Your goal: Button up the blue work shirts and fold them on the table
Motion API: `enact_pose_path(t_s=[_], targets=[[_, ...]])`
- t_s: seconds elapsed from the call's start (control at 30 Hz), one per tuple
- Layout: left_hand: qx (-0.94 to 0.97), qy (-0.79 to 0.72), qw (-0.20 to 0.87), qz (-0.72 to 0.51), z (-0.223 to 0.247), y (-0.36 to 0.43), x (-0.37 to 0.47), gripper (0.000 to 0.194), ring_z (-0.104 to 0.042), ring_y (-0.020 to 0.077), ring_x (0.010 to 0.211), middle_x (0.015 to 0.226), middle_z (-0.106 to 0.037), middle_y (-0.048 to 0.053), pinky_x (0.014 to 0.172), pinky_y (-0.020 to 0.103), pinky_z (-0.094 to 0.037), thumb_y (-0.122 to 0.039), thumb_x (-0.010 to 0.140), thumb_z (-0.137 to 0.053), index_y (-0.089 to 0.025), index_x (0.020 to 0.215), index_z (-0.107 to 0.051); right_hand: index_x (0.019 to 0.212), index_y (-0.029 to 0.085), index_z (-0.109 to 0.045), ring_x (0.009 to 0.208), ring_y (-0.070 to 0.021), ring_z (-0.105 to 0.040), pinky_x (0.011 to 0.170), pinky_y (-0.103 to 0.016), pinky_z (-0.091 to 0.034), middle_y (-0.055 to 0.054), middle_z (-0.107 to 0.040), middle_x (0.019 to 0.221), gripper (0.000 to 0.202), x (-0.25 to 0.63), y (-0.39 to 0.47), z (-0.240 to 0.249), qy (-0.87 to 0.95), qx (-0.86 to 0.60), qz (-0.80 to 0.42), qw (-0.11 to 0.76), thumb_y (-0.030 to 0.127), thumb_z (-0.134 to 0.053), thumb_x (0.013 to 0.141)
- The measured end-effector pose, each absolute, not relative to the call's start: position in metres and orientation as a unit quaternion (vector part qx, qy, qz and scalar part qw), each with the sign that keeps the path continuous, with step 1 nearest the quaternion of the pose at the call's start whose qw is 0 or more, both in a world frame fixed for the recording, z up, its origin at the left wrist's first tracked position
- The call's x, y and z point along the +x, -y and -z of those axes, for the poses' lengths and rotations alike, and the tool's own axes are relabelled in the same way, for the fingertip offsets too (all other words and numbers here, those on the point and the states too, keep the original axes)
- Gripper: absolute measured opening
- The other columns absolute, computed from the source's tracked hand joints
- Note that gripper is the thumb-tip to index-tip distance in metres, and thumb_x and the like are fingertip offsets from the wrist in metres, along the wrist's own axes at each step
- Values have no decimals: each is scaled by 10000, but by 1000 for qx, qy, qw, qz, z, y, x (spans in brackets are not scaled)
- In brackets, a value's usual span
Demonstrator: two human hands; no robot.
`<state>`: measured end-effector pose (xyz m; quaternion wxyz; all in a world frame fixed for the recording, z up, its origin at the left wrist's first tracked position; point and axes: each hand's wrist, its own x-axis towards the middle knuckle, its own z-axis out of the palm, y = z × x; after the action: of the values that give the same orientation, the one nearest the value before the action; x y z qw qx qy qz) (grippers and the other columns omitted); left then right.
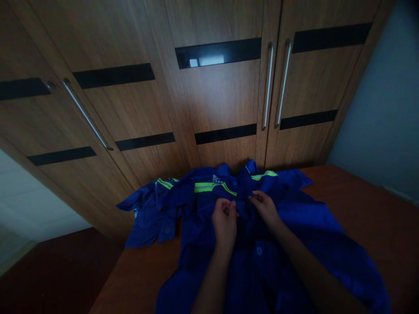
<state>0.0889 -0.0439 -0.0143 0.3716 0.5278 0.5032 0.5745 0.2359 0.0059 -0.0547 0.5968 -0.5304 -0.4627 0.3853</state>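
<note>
A blue jacket point(203, 235) with yellow-green and silver stripes lies spread out, its collar toward the cabinet. Over its front, my left hand point(225, 220) has its fingers curled and pinched on the jacket's front edge. To the right, my right hand point(264, 208) pinches the other side of the front, thumb and forefinger together. The two hands are a short gap apart. A button shows on the cloth below them, and white print sits above the left stripe. Another folded blue garment point(149, 220) with a similar stripe lies at the left, partly against the jacket's sleeve.
The garments rest on a reddish-brown wooden surface point(347, 200). Behind it stands a wooden cabinet point(222, 96) with black strips and long metal handles. A grey-blue wall point(382, 96) is at the right, and a dark red floor point(59, 270) shows at lower left.
</note>
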Motion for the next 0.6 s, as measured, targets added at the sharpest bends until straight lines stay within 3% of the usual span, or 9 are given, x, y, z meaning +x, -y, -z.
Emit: enact_pose_path(t_s=[0.23, 0.6], targets=[[517, -433, 466, -573, 24, -1, 93, 218, -566, 106, 493, 567, -572, -51, 471, 190, -417, -335, 719, -660, -192, 776, -506, 802, 191, -602, 522, -140, -489, 502, -261, -371, 31, -547, 579, 393, 232, 7, 44, 426, -515, -423, 612, 511, -717, 603], [503, -453, 466, -570, 22, 3, 84, 146, -604, 122, 631, 676, -633, -7, 573, 205, -449, -274, 693, -679, -177, 773, -604, 838, 220, -615, 593, -128, -497, 554, -235, -367, 40, -565, 661, 277, 239, 21, 26, 413, -447, -523, 597, 407, -730, 669]])
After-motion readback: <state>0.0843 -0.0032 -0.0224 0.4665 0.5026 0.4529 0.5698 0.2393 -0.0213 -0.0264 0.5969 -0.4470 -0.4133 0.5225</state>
